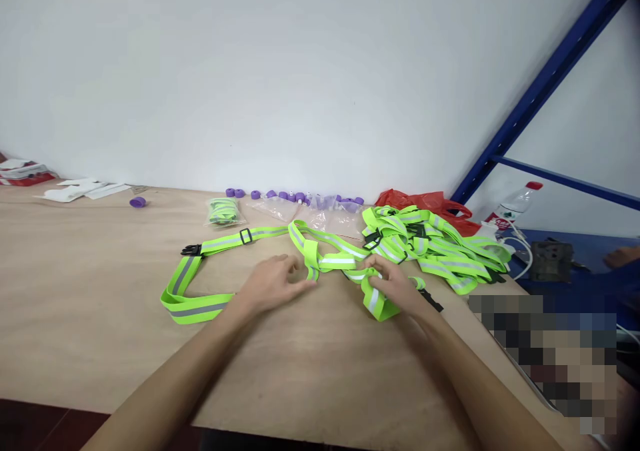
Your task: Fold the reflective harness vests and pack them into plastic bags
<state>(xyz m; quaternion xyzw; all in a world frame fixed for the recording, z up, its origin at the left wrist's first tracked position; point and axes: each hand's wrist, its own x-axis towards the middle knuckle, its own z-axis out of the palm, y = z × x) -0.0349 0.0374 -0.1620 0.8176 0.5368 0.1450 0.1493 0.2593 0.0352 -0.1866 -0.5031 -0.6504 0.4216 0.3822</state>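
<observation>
A neon-green reflective strap (210,309) with a grey stripe, a black slider and a black side-release buckle (191,250) lies in a loose loop on the table. My right hand (395,286) pinches a folded section of this strap between thumb and fingers. Beside the strap's middle crossing, my left hand (275,281) has its thumb apart from its bent fingers; the thumb tip reaches the hanging strap end. Part of the loop passes behind my left wrist. To the right is a tangled pile of similar reflective straps (450,258) with black buckles.
Behind the strap are a bagged strap (223,211), clear plastic bags (320,219) and several purple caps (283,196) along the wall. A red plastic bag (430,202) and a bottle (517,202) stand at the right, near a blue metal frame (540,84). Another person's hand (623,258) shows at the right edge.
</observation>
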